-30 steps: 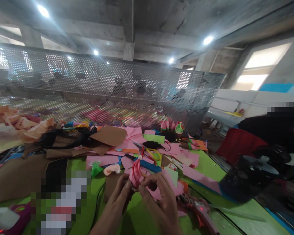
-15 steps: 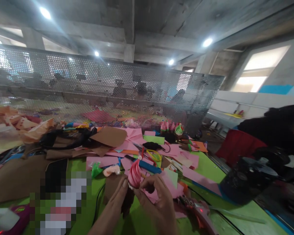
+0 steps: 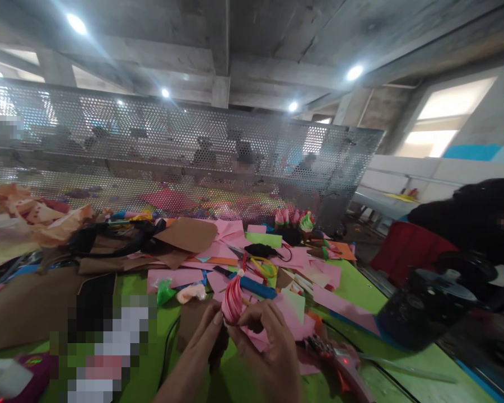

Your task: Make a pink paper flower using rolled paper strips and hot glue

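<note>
Between my two hands stands a pink-and-white swirled craft cupcake point(image 3: 233, 301) with a small pale tip, upright, its lower part mostly covered by fingers. My left hand point(image 3: 204, 341) is closed around its lower left side. The thumb and fingers of my right hand point(image 3: 266, 336) pinch the right side near the base of the swirl. A pink glue gun point(image 3: 340, 358) with a red light lies to the right of my right hand. Behind the cupcake is a blue rod-like item point(image 3: 258, 287). A soft peach lump point(image 3: 192, 293) and a green plastic scrap point(image 3: 165, 292) lie to the left.
Pink paper point(image 3: 227, 235) and brown sheets point(image 3: 189, 234) cover the table's back. A green-swirled cupcake point(image 3: 307, 221) stands there, before a perforated metal screen point(image 3: 172, 151). A dark container point(image 3: 424, 308) stands at right; beyond is a person in black point(image 3: 487, 215) near a red chair point(image 3: 411, 252).
The cupcake has shifted and turned slightly in my fingers, its tip now a little farther right. Both hands keep their hold; the table things stay in place.
</note>
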Motion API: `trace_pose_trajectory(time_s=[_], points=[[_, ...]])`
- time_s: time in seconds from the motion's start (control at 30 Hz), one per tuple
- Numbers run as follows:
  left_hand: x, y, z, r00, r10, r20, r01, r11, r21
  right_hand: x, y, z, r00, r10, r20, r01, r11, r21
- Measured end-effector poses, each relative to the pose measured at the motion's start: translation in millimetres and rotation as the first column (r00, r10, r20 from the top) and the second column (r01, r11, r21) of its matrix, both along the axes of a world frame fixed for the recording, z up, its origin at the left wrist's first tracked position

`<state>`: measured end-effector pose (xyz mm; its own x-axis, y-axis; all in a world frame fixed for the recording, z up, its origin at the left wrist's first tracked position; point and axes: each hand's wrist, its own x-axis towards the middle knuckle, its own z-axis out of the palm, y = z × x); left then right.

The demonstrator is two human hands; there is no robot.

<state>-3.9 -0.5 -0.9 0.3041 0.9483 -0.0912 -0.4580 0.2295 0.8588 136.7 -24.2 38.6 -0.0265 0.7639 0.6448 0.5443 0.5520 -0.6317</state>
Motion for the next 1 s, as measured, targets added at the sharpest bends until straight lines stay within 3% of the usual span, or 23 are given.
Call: trace_pose_trajectory(time_s=[0.27,0.43,0.67,0.83,1.0], points=[[6.9,7.9,-6.8,0.999,-0.044,0.021,0.043,0.998,0.045,-0.4,-0.3,-0.2,0.999,-0.015,0.040,0.014,0.999,0.031],[14.1,11.8,-18.2,0.998,0.010,0.066,-0.016,0.995,0.094,-0.9,0.6,-3.9,0.997,-0.056,0.055,0.052,0.996,0.066],[14.7,15.4,-23.5,0.998,0.030,0.057,-0.033,0.999,0.039,-0.7,-0.8,-3.0,0.998,-0.043,0.040,0.042,0.998,0.039],[12.6,11.2,-18.5,0.998,0.018,0.068,-0.022,0.998,0.064,0.4,-1.2,-0.1,0.999,-0.031,0.031,0.030,0.999,0.020],[6.6,4.2,-3.9,0.994,0.038,0.103,-0.031,0.997,-0.068,2.7,-0.1,9.5,0.988,-0.049,-0.143,0.050,0.999,0.001]])
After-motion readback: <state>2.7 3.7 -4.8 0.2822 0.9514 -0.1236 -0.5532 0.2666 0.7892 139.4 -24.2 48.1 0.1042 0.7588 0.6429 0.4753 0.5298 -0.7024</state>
